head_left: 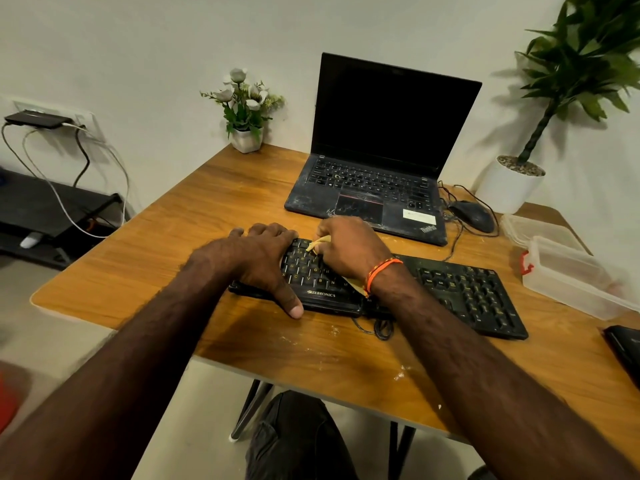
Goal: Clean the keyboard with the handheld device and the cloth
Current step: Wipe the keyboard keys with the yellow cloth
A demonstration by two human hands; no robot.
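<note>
A black keyboard (460, 292) lies across the middle of the wooden table (194, 216). My left hand (263, 258) lies flat on its left end, fingers straight over the far edge and thumb at the near edge. My right hand (349, 251) is over the letter keys and grips a yellow cloth (317, 243), which it holds down on the keys. A tip of cloth sticks out past my fingers, and another bit shows under my wrist. No handheld device is in view.
A dusty open laptop (374, 188) stands behind the keyboard, with a black mouse (472, 214) and cables to its right. Clear plastic boxes (568, 271) sit at the right edge. A flower pot (246, 138) stands at the back. White crumbs lie on the near tabletop.
</note>
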